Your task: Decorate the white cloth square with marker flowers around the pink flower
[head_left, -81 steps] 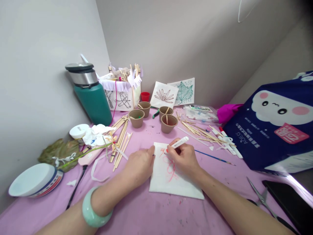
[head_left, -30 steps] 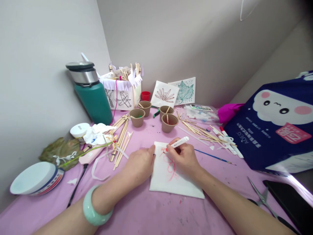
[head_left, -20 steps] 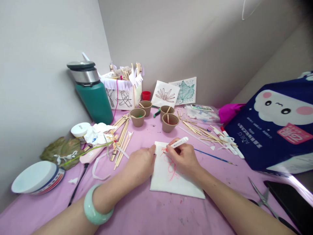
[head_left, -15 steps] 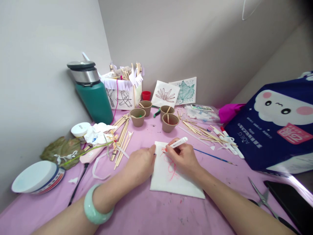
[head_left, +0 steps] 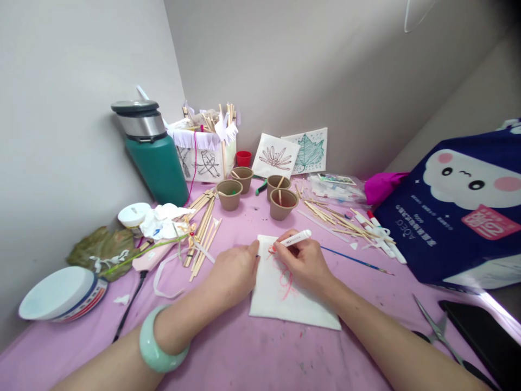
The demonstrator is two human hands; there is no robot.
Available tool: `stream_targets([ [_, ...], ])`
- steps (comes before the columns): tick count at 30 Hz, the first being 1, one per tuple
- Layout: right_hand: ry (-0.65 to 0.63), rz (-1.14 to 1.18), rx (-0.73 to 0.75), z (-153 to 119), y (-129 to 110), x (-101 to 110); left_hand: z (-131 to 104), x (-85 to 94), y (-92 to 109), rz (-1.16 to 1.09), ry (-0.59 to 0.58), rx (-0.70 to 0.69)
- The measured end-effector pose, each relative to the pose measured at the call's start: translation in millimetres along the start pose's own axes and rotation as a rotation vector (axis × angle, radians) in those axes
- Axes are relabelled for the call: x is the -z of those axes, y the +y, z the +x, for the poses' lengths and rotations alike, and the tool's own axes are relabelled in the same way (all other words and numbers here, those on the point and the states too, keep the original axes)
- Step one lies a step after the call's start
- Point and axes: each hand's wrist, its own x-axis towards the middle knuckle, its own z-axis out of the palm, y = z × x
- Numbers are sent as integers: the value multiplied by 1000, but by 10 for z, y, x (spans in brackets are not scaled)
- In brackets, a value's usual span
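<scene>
A small white canvas (head_left: 293,313) lies on the purple-covered table in front of me, with pink and red lines drawn on it. My right hand (head_left: 307,267) rests on its upper part, closed around a white marker (head_left: 297,238) whose tip points at a red patch near the top edge. At the canvas's left edge, my left hand (head_left: 236,270) is closed with curled fingers, thumb and fingertips pinching the border; part of the grip is hidden. A pale green bangle (head_left: 157,342) circles my left wrist.
Brown pots (head_left: 284,205) with sticks stand behind the canvas. Wooden sticks (head_left: 203,244) lie left of it. A blue paintbrush (head_left: 354,259), scissors (head_left: 438,328) and a dark phone (head_left: 480,336) lie right. A green bottle (head_left: 157,163) and white bowl (head_left: 61,296) stand left.
The marker in my right hand has shifted slightly left, and the red patch under its tip looks a little different. My left hand stays in place at the canvas edge.
</scene>
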Motion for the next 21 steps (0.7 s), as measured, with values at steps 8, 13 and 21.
stream_targets([
  [8, -14, -6, -8, -10, 9, 0, 10, 13, 8, -1, -16, 6],
  [13, 7, -3, -13, -13, -14, 1, 7, 3, 3, 12, 4, -2],
  [21, 120, 49, -62, -9, -31, 25, 5, 5, -4, 1, 6, -6],
])
